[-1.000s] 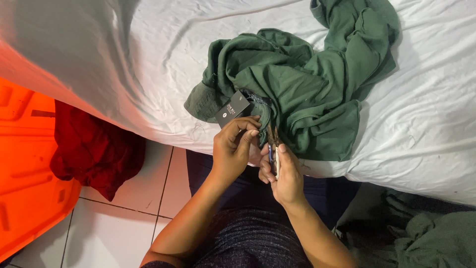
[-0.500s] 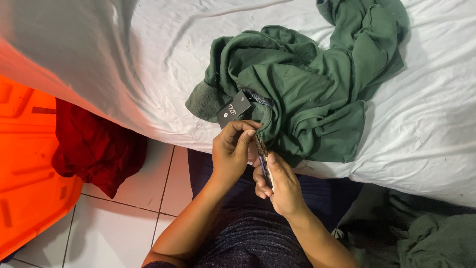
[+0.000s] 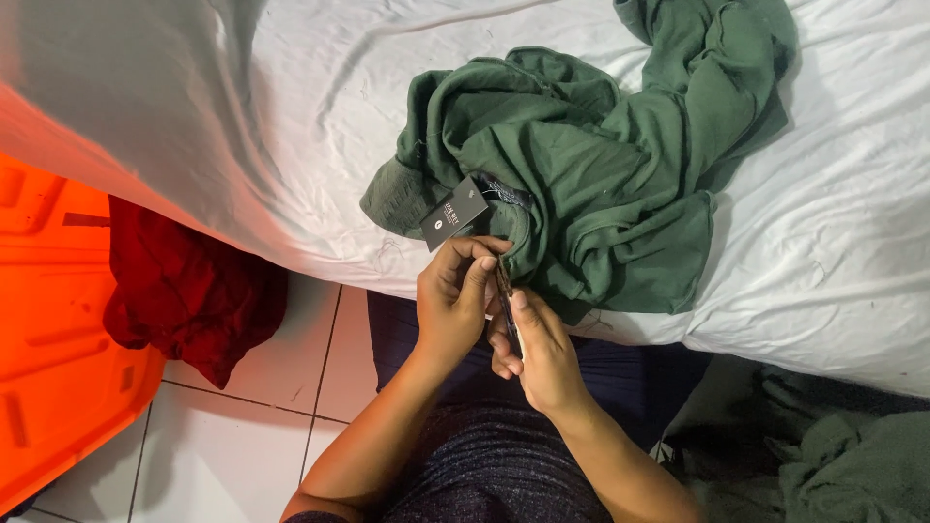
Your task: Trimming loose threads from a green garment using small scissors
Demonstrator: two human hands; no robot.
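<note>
A crumpled dark green garment (image 3: 601,184) lies on a bed with a white sheet (image 3: 291,116). A black hang tag (image 3: 452,213) sticks out at its near edge. My left hand (image 3: 453,295) pinches the garment's edge just below the tag. My right hand (image 3: 542,349) holds a thin dark tool (image 3: 506,295), probably small scissors, its tip pointing up at the spot where the left fingers grip the cloth. Both hands touch each other at the edge of the bed.
A dark red cloth (image 3: 189,291) hangs over an orange plastic container (image 3: 48,329) at the left on a white tiled floor (image 3: 232,446). More green fabric (image 3: 833,465) is piled at the lower right beside my lap.
My right hand has dropped slightly and tilted the tool toward the left fingers. The view shifted a little; the left hand keeps its pinch near the tag.
</note>
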